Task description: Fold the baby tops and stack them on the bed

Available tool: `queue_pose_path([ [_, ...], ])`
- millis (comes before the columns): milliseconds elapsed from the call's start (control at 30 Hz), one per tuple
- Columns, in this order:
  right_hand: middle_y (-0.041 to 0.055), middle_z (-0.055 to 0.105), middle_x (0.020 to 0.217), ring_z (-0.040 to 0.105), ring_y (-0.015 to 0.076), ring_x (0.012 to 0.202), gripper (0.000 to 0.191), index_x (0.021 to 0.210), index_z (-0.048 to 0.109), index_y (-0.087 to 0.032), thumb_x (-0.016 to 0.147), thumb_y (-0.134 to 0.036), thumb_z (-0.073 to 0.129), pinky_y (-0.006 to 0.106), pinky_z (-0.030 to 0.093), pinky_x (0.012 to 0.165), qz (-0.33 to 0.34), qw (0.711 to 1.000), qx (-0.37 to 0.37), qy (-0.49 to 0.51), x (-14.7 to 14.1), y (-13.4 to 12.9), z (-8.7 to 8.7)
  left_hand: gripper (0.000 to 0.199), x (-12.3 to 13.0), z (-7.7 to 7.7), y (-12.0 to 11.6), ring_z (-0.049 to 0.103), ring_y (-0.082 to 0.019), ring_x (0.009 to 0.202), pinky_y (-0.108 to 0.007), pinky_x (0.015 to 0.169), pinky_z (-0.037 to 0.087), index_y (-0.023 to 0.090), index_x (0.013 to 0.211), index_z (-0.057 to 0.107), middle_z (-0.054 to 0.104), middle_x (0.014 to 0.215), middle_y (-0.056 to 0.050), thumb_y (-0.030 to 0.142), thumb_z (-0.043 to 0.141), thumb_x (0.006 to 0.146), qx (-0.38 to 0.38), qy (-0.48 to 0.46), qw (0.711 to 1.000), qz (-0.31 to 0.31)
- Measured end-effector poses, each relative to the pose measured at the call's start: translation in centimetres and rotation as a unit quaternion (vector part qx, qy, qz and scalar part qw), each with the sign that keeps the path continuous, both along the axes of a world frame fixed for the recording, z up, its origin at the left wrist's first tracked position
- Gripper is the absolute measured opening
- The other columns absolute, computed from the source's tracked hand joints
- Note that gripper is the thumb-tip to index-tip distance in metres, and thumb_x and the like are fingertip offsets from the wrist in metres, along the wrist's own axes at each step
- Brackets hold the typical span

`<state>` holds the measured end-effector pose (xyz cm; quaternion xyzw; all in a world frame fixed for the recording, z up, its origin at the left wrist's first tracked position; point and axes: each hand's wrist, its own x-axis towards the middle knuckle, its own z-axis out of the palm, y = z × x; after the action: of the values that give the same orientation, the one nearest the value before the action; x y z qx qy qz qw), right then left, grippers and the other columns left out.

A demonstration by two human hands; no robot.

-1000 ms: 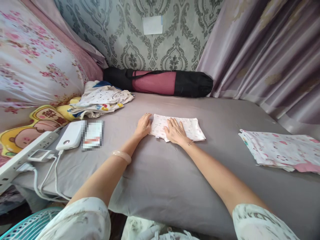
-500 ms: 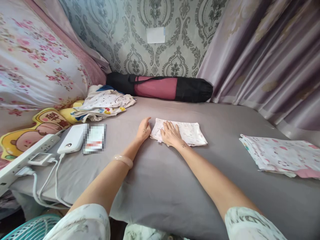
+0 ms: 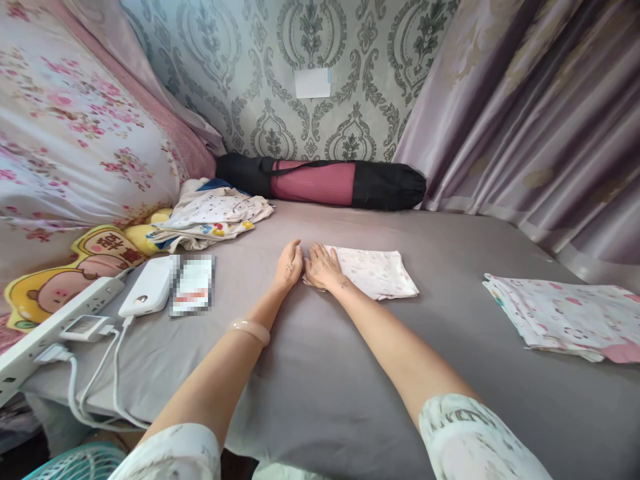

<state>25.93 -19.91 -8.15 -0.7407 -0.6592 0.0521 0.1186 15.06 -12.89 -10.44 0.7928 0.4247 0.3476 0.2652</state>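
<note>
A folded white cloth with a faint pink print lies flat on the grey sheet. My right hand rests palm down on its left end, fingers stretched forward, covering that part of the cloth. Just left of the cloth, my left hand stands on its edge on the sheet, fingers extended and holding nothing. Only a narrow gap separates the two hands.
Another folded printed cloth pile lies at the right. At the back is a black and pink roll bag. Crumpled clothes, a white power bank, a pixelated item and a power strip are at the left.
My right hand has slid left over the cloth to its left end, close to my left hand. The camera view has shifted slightly, and my left hand has barely moved.
</note>
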Motion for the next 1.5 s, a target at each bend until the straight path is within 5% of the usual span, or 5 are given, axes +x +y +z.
queue_pose_path([
  [400, 0.0119, 0.028, 0.158, 0.025, 0.0174, 0.145, 0.057, 0.15, 0.029, -0.008, 0.099, -0.027, 0.013, 0.034, 0.022, 0.117, -0.052, 0.991, 0.062, 0.105, 2.4, -0.7, 1.0, 0.05, 0.2, 0.4, -0.7, 0.048, -0.022, 0.131, -0.042, 0.111, 0.036, 0.018, 0.133, 0.052, 0.056, 0.138, -0.011, 0.04, 0.023, 0.099, 0.046, 0.06, 0.996, -0.057],
  [800, 0.0103, 0.025, 0.159, 0.018, 0.0276, 0.147, 0.061, 0.152, 0.031, -0.017, 0.099, -0.045, 0.024, 0.052, 0.01, 0.118, -0.03, 0.999, -0.026, -0.02, 6.4, -5.7, -0.1, 0.058, 0.4, 0.4, -2.0, 0.027, -0.025, 0.145, -0.053, 0.118, 0.015, 0.024, 0.145, 0.043, 0.039, 0.153, -0.008, 0.055, 0.028, 0.097, 0.128, 0.239, 0.937, -0.219],
  [1067, 0.0095, 0.024, 0.16, 0.017, 0.0251, 0.148, 0.062, 0.153, 0.03, -0.017, 0.1, -0.048, 0.019, 0.049, 0.011, 0.119, -0.027, 0.999, -0.028, 0.018, 6.3, -5.8, 0.6, 0.064, 0.3, 0.4, -2.0, 0.026, -0.026, 0.146, -0.051, 0.118, 0.016, 0.024, 0.146, 0.041, 0.037, 0.154, -0.009, 0.061, 0.031, 0.094, 0.128, 0.251, 0.935, -0.217],
  [1333, 0.016, 0.019, 0.16, 0.011, 0.0272, 0.149, 0.066, 0.151, 0.03, -0.006, 0.1, -0.045, 0.018, 0.05, 0.003, 0.119, -0.131, 0.991, -0.032, -0.016, 11.4, -8.2, 0.5, 0.065, 0.2, 0.6, -1.9, 0.024, -0.025, 0.147, -0.048, 0.119, 0.014, 0.023, 0.148, 0.038, 0.033, 0.157, -0.007, 0.059, 0.031, 0.095, 0.109, 0.275, 0.931, -0.215],
  [1500, 0.0111, 0.027, 0.159, 0.019, 0.0273, 0.147, 0.06, 0.149, 0.036, -0.017, 0.099, -0.047, 0.025, 0.047, 0.01, 0.119, -0.135, 0.99, -0.036, 0.018, 12.4, -9.2, -0.7, 0.064, 0.0, 1.2, -2.0, 0.023, -0.026, 0.147, -0.044, 0.119, 0.017, 0.026, 0.149, 0.038, 0.031, 0.157, -0.003, 0.058, 0.028, 0.094, 0.098, 0.289, 0.925, -0.226],
])
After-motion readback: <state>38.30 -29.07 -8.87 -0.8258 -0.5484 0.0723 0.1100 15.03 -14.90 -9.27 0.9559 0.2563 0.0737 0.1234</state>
